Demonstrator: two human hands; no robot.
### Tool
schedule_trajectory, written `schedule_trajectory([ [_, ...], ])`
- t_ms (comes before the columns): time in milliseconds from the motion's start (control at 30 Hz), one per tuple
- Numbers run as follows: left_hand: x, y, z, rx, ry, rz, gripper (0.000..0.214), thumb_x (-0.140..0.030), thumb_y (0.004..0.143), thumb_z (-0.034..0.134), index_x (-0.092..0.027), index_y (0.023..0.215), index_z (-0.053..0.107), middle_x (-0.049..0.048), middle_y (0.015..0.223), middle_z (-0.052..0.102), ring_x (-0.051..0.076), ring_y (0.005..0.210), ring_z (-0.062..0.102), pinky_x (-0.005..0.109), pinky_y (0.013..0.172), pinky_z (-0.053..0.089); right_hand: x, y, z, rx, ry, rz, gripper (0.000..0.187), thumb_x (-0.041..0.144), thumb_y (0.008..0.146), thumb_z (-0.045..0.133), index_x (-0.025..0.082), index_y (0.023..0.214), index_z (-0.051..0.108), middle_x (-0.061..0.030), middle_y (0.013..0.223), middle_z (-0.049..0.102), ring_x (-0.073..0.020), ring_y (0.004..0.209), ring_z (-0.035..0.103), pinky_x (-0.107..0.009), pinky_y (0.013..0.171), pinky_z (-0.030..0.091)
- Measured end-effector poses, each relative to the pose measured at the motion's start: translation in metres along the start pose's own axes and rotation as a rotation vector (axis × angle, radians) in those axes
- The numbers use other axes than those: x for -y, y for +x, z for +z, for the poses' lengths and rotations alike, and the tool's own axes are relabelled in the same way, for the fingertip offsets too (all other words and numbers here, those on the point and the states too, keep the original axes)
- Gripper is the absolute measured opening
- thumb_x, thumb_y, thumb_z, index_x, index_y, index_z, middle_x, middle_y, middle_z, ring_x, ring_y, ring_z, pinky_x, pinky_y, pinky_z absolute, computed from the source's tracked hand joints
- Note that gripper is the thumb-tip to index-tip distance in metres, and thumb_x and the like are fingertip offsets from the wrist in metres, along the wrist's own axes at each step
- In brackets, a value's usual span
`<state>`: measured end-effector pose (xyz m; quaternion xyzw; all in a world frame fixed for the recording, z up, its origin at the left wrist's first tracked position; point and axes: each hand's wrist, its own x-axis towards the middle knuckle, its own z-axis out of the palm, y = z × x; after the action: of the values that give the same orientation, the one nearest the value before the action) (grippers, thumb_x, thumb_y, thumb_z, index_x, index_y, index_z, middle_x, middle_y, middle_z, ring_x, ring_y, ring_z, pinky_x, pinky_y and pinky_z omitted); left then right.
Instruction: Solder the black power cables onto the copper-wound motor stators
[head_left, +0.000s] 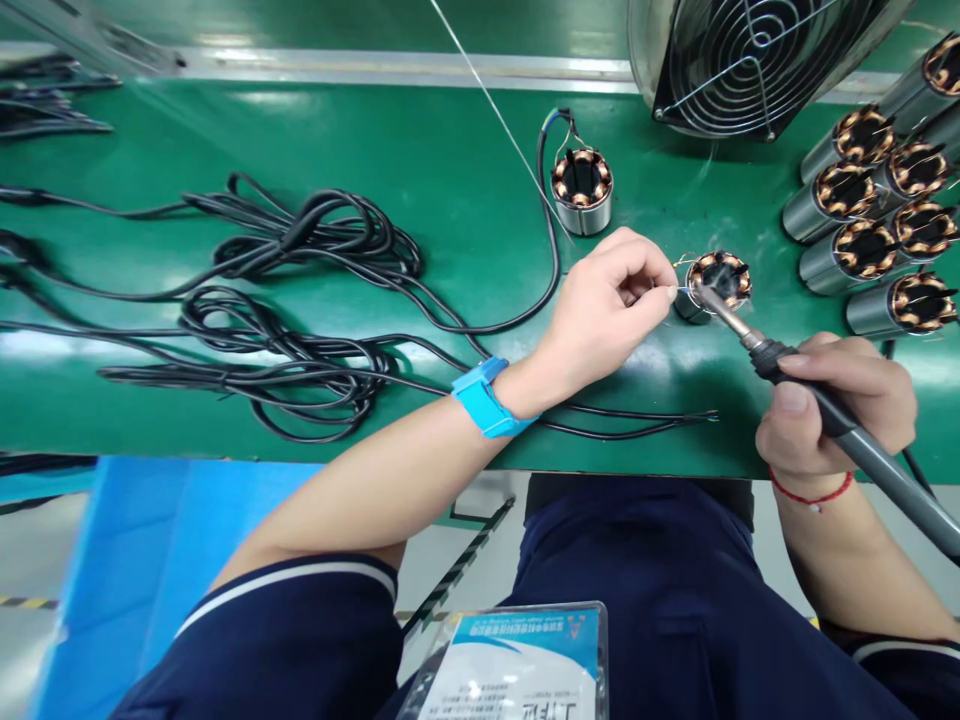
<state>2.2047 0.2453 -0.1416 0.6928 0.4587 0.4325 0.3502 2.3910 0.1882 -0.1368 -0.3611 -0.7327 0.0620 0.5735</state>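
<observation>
My left hand (611, 300) pinches a thin blue-ended wire (682, 289) at the left side of a motor stator (740, 283) with copper windings. My right hand (844, 400) is wrapped around the grip of a soldering iron (750, 340). The iron's tip reaches the stator's rim beside the wire, and a little smoke seems to hang there. Behind my left hand stands a second stator (585, 215), joined to a black cable (553, 265). A thin pale strand (495, 110) slants down from above toward my left hand.
Coiled black cables (300, 235) lie on the green bench (450, 140) at left, one with bare ends (697, 416) near the front edge. Several more stators (821, 205) stand grouped at right. A fan with a wire guard (757, 60) sits at the back.
</observation>
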Motion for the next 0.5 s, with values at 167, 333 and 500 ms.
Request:
schedule_trajectory([
  [167, 0.001, -0.001, 0.0, -0.004, -0.005, 0.028, 0.013, -0.016, 0.08, 0.061, -0.019, 0.068, 0.056, 0.0008, 0.078, 0.06, 0.015, 0.079, 0.058, 0.03, 0.069, 0.051, -0.003, 0.002, -0.001, -0.028, -0.09, -0.047, 0.024, 0.02, 0.079, 0.064, 0.021, 0.103, 0.066, -0.0022, 0.07, 0.061, -0.0144, 0.058, 0.052, -0.031, 0.051, 0.045],
  [333, 0.001, -0.001, 0.001, -0.002, 0.002, 0.026, 0.014, -0.02, 0.082, 0.062, -0.019, 0.07, 0.056, 0.001, 0.08, 0.061, 0.014, 0.079, 0.057, 0.03, 0.07, 0.051, -0.001, -0.006, 0.004, 0.121, -0.124, 0.173, 0.044, 0.027, 0.088, 0.061, 0.034, 0.13, 0.053, -0.0027, 0.1, 0.068, -0.0193, 0.08, 0.066, -0.036, 0.069, 0.056],
  [500, 0.003, -0.001, 0.002, -0.01, -0.02, 0.065, 0.011, -0.016, 0.081, 0.061, -0.018, 0.07, 0.057, 0.0005, 0.079, 0.06, 0.013, 0.078, 0.056, 0.027, 0.069, 0.049, -0.004, -0.008, 0.01, 0.131, -0.02, 0.237, 0.048, 0.032, 0.095, 0.052, 0.033, 0.142, 0.039, -0.0022, 0.117, 0.066, -0.0206, 0.107, 0.064, -0.039, 0.09, 0.054],
])
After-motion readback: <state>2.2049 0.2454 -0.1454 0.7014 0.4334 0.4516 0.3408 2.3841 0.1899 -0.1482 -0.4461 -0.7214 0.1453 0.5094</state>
